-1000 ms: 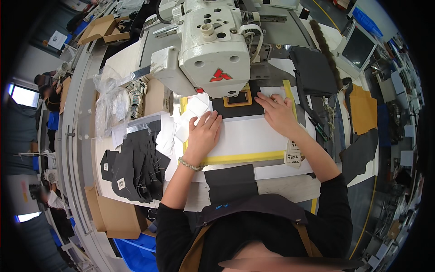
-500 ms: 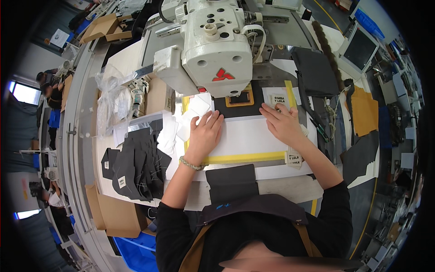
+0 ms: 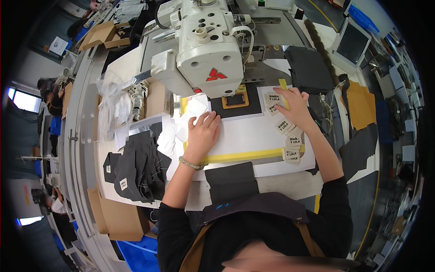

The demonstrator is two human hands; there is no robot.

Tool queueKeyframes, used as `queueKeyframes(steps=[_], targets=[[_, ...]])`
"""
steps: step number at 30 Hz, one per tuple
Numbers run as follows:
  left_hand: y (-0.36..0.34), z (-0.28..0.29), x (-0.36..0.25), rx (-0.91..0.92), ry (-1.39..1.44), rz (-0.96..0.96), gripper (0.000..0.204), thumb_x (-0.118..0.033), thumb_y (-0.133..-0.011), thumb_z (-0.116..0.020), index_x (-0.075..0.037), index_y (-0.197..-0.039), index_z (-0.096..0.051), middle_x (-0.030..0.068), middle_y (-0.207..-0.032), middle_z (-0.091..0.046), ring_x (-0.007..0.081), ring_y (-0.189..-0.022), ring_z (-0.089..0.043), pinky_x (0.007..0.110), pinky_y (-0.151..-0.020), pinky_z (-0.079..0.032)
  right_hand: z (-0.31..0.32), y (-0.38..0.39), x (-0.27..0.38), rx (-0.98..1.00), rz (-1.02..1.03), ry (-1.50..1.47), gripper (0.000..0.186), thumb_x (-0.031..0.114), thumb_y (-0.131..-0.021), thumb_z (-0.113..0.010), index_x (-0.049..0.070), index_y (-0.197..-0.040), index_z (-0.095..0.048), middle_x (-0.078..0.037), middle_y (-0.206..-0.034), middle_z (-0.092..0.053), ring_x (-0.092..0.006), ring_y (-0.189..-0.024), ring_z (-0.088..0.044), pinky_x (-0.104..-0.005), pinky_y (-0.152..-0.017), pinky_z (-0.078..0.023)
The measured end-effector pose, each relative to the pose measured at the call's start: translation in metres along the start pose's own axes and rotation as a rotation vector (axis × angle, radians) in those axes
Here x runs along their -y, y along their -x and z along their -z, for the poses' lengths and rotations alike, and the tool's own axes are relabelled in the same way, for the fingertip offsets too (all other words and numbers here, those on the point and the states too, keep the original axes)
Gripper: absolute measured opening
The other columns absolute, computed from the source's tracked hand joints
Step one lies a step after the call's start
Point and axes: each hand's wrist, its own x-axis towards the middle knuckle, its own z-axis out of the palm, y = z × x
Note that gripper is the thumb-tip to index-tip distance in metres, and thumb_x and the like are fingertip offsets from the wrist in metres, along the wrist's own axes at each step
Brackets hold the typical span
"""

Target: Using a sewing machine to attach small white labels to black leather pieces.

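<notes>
My left hand (image 3: 204,133) lies flat on the white sheet, fingers stretched out toward the near-left corner of a black fabric piece (image 3: 256,106). That piece sits beneath the head of a white sewing machine (image 3: 209,56), with an orange clamp frame (image 3: 247,99) on top of it. To the right, my right hand (image 3: 297,109) reaches over a cream printed label (image 3: 273,97), its index finger and thumb apart at the label's edge. Several more labels (image 3: 284,126) trail down the sheet's right side. Yellow tape (image 3: 244,156) runs along the sheet's near part.
A stack of dark fabric pieces (image 3: 140,167) lies on the left, below a plastic bag (image 3: 111,106) and an open cardboard box (image 3: 158,95). Folded black fabric (image 3: 231,181) rests at the table's near edge. A monitor (image 3: 353,43) stands at the far right.
My right hand has left the black fabric's right edge and moved right, over the labels. My left hand stays nearly in place. The view has shifted slightly.
</notes>
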Motion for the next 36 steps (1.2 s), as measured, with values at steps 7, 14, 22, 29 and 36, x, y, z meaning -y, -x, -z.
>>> queueKeyframes(steps=[7,14,22,29,36], targets=[[-0.001,-0.001,0.001,-0.004,0.016,-0.007,0.032,-0.013,-0.083,-0.066,-0.013,-0.115,-0.066,0.0003,-0.123,-0.064,0.0174,-0.116,-0.056,0.045,-0.102,-0.03,0.002,-0.014,-0.017,0.08,0.032,-0.089,0.045,0.02,-0.074,-0.076,0.015,-0.118,-0.064,0.004,-0.11,-0.067,-0.0149,-0.103,-0.052,-0.0352,-0.088,-0.025],[-0.003,0.002,0.004,0.001,0.038,-0.015,0.03,-0.013,-0.083,-0.066,-0.013,-0.113,-0.067,0.0,-0.121,-0.065,0.0172,-0.114,-0.057,0.045,-0.101,-0.031,0.014,-0.02,-0.014,0.167,-0.073,-0.173,0.022,0.022,-0.079,-0.075,0.013,-0.098,-0.072,0.0,-0.101,-0.07,-0.0114,-0.094,-0.056,-0.035,-0.09,-0.023],[-0.014,0.012,-0.011,-0.117,0.249,-0.045,0.029,-0.008,-0.078,-0.072,-0.01,-0.107,-0.068,0.0045,-0.114,-0.067,0.0174,-0.097,-0.064,0.035,-0.087,-0.044,-0.011,-0.014,0.014,-0.198,0.22,-0.159,0.01,0.014,-0.084,-0.07,0.011,-0.094,-0.07,-0.001,-0.096,-0.072,-0.0151,-0.077,-0.06,-0.0317,-0.082,-0.033],[-0.04,0.002,-0.031,-0.116,0.673,0.123,0.017,0.0,-0.077,-0.068,-0.007,-0.093,-0.068,0.0068,-0.092,-0.069,0.0246,-0.075,-0.066,0.035,-0.065,-0.054,-0.047,-0.015,0.073,-0.154,0.453,-0.363,0.009,0.012,-0.084,-0.07,0.006,-0.089,-0.068,-0.004,-0.098,-0.072,-0.0177,-0.085,-0.064,-0.0331,-0.08,-0.046],[-0.054,-0.02,-0.016,-0.231,0.455,0.026,0.019,0.0,-0.077,-0.065,-0.008,-0.094,-0.07,0.0074,-0.096,-0.07,0.0255,-0.084,-0.067,0.034,-0.071,-0.057,-0.074,-0.042,0.059,-0.126,0.418,-0.217,0.012,0.011,-0.083,-0.066,0.005,-0.093,-0.069,-0.006,-0.103,-0.071,-0.0224,-0.092,-0.064,-0.0341,-0.087,-0.047]])
